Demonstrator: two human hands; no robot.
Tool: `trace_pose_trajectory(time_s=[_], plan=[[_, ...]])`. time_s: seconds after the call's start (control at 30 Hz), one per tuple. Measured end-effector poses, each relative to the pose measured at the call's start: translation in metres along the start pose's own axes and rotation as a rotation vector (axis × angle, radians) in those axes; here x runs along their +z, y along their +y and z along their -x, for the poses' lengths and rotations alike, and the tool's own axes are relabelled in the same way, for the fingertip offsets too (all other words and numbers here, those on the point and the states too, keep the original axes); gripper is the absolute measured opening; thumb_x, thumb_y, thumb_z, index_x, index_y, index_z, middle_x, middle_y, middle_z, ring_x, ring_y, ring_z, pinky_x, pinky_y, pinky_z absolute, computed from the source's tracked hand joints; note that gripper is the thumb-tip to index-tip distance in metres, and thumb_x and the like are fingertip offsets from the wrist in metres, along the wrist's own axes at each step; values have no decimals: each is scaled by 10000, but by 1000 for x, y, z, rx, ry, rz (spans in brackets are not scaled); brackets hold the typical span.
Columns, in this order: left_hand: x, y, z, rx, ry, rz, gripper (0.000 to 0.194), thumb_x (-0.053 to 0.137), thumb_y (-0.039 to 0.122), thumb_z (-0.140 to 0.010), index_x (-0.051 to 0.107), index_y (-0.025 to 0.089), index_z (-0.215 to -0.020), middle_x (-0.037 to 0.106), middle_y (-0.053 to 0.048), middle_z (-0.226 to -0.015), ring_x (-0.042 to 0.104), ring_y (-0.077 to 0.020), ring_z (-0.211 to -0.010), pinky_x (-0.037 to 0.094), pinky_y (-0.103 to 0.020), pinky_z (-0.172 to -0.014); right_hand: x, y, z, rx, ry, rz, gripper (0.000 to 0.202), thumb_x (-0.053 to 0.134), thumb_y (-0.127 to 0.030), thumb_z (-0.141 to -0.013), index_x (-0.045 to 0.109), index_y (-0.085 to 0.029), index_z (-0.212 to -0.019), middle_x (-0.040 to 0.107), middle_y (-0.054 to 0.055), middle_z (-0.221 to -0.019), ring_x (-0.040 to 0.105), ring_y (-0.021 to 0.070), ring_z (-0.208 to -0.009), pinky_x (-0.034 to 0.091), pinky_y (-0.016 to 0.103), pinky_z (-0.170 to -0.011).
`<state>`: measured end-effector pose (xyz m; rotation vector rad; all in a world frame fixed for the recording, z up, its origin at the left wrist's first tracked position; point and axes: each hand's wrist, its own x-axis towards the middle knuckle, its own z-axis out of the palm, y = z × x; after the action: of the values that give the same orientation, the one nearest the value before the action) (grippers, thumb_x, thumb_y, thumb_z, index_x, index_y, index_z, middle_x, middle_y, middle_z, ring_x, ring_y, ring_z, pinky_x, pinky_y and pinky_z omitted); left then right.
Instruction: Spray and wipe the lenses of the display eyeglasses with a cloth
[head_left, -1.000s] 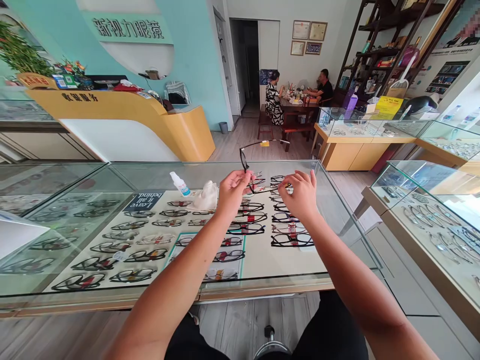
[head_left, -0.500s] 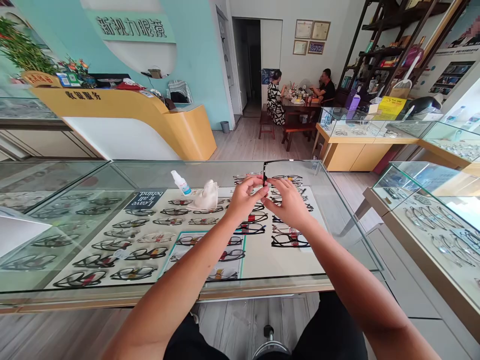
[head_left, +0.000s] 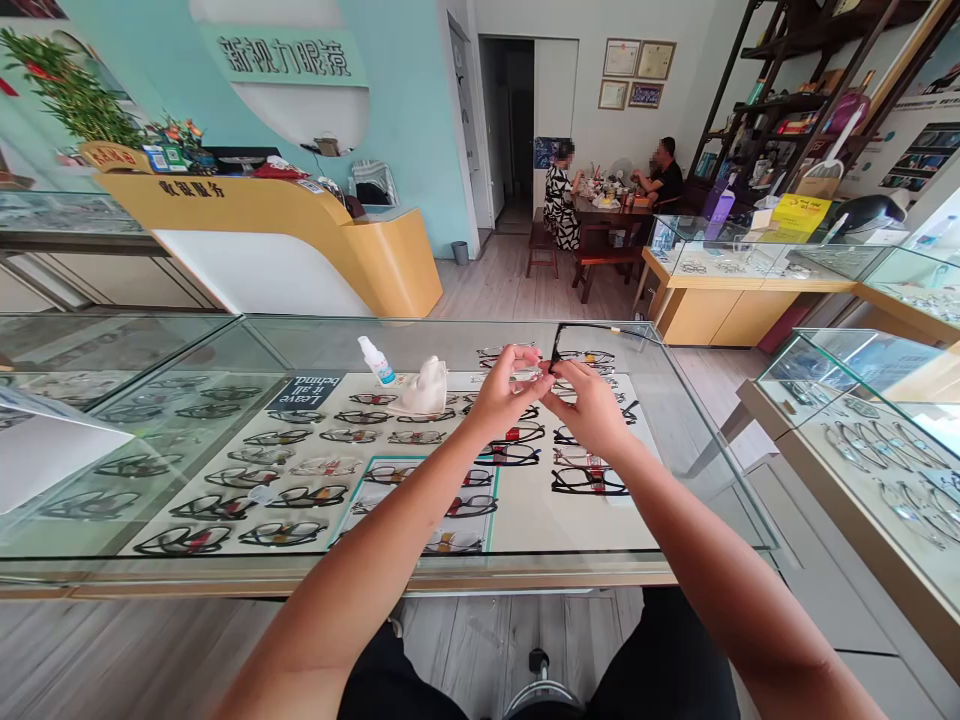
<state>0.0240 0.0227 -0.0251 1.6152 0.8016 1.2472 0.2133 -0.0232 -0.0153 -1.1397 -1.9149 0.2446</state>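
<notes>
A pair of dark-framed glasses [head_left: 556,345] is held up above the glass display counter [head_left: 525,570], one temple stretching to the right. My right hand [head_left: 585,400] pinches the frame near its lower part. Close against it, my left hand [head_left: 511,385] has its fingers bent around the near side of the glasses; its fingertips meet those of the right hand. Beyond my left forearm, a crumpled white cloth [head_left: 426,388] and a white spray bottle [head_left: 376,361] stand on the counter. Rows of glasses [head_left: 281,533] lie under the glass.
More glass cases [head_left: 862,420] stand on the right. A curved yellow reception desk [head_left: 397,260] is at the back left. Two people sit at a far table [head_left: 611,207] with red benches. A stool base [head_left: 538,662] shows between my legs.
The view has shifted slightly to the left. The glasses have turned, and their temple now points further out to the right. Both hands remain at them.
</notes>
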Motion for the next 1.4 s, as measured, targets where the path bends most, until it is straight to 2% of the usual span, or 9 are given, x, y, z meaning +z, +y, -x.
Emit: trace_pose_trajectory(time_s=[0.17, 0.3, 0.4, 0.53, 0.6, 0.9, 1.0, 1.13, 1.4], plan=[[-11, -1, -6, 34, 50, -67, 536, 928, 595, -872, 650, 238, -1160, 703, -158, -1481, 665, -305, -1404, 592, -361, -981, -5, 1, 0, 74, 70, -68, 208, 680, -439, -1094, 709, -258, -1191, 826, 127, -1328, 777, 323, -1138, 599, 455, -983], [-13, 4, -6, 118, 64, -163, 369, 843, 530, -956, 693, 229, -1108, 765, -97, -1173, 725, -233, -1113, 570, -335, -904, -9, 4, -2, 133, 104, -99, 265, 701, -489, -1067, 722, -258, -1195, 826, 126, -1353, 772, 330, -1166, 605, 454, -962], [-9, 12, 0, 251, 19, -251, 214, 741, 421, -1031, 750, 235, -1138, 775, -79, -1120, 731, -207, -998, 581, -339, -888, -9, 7, -3, 157, 102, -79, 281, 701, -499, -1057, 728, -254, -1193, 832, 128, -1330, 763, 335, -1161, 603, 457, -953], [-2, 20, 6, 462, -61, -427, 192, 704, 330, -1045, 834, 269, -1172, 802, -97, -1188, 751, -238, -1032, 610, -390, -933, -9, 11, -3, 153, 84, -30, 257, 685, -456, -1050, 729, -248, -1196, 836, 134, -1311, 763, 332, -1110, 593, 466, -950], [-2, 20, 7, 507, -108, -481, 213, 671, 319, -1072, 855, 283, -1173, 818, -104, -1202, 766, -256, -1097, 614, -422, -1000, -10, 13, -3, 146, 67, -6, 243, 672, -408, -1043, 726, -243, -1212, 834, 138, -1312, 765, 336, -1107, 582, 474, -956], [-10, 14, 0, 478, -131, -574, 202, 707, 429, -1090, 867, 305, -1103, 882, -73, -1095, 798, -277, -1068, 599, -465, -1037, -13, 16, -5, 134, 19, 62, 220, 697, -386, -1033, 752, -253, -1200, 842, 116, -1192, 769, 333, -1101, 574, 452, -941], [-11, 18, 0, 462, -155, -529, 181, 728, 420, -1076, 857, 293, -1057, 877, -70, -1068, 795, -264, -1024, 600, -446, -1001, -17, 14, -5, 125, -12, 34, 213, 707, -377, -1028, 746, -250, -1195, 838, 112, -1193, 764, 328, -1113, 570, 443, -947], [-13, 27, 1, 348, -223, -436, 134, 782, 389, -1007, 817, 264, -975, 840, -60, -1014, 751, -220, -888, 596, -398, -886, -23, 13, -5, 111, -102, -56, 197, 728, -403, -1023, 740, -260, -1157, 832, 90, -1196, 762, 301, -1097, 573, 409, -932], [-15, 34, 4, 195, -387, -309, 91, 787, 267, -869, 700, 240, -859, 737, -20, -888, 673, -171, -773, 595, -340, -794, -25, 10, -5, 48, -226, -33, 105, 753, -347, -987, 725, -251, -1022, 796, 63, -1034, 743, 283, -1025, 547, 388, -899]])
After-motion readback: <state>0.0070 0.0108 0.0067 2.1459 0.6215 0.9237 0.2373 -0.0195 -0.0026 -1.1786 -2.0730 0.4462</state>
